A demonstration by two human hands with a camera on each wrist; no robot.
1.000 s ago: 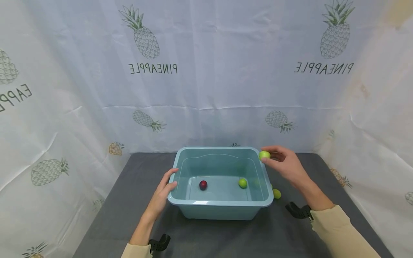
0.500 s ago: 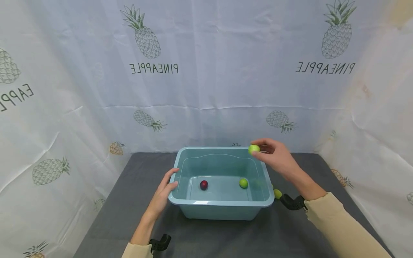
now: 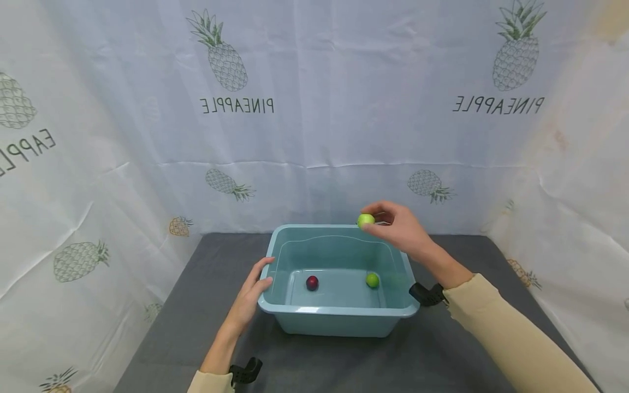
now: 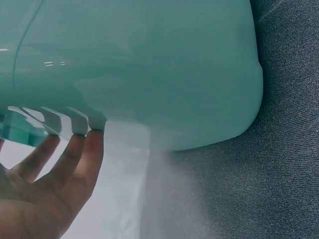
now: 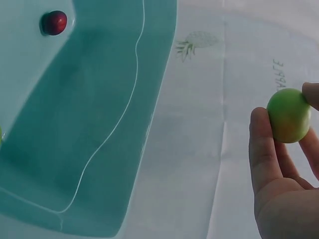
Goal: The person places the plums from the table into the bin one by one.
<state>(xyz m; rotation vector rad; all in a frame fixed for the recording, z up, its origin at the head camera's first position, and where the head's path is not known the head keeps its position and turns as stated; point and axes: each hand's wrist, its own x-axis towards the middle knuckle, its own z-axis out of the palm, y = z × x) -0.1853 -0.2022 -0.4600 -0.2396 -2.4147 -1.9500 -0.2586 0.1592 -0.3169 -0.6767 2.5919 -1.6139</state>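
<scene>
A light-blue plastic basin (image 3: 344, 311) stands on the dark table. At its left rim is my left hand (image 3: 245, 297), with thumb and fingers gripping the edge; in the left wrist view the fingertips (image 4: 94, 137) touch the basin's outer side. Above the basin's far rim, my right hand (image 3: 400, 226) pinches a small round green fruit (image 5: 289, 115) between thumb and fingertips. On the basin floor lie a dark red fruit (image 3: 312, 283), plum-like, toward the left and another green fruit (image 3: 372, 280) toward the right.
A white curtain (image 3: 314, 109) printed with pineapples hangs behind the table and down both sides. Dark grey cloth (image 3: 196, 327) covers the tabletop. The right forearm and its beige sleeve (image 3: 511, 333) reach in past the basin's right side.
My right hand has carried the green fruit left and slightly up, from the basin's right rim to over its far rim. Its forearm now covers the fruit outside. The left hand stays put.
</scene>
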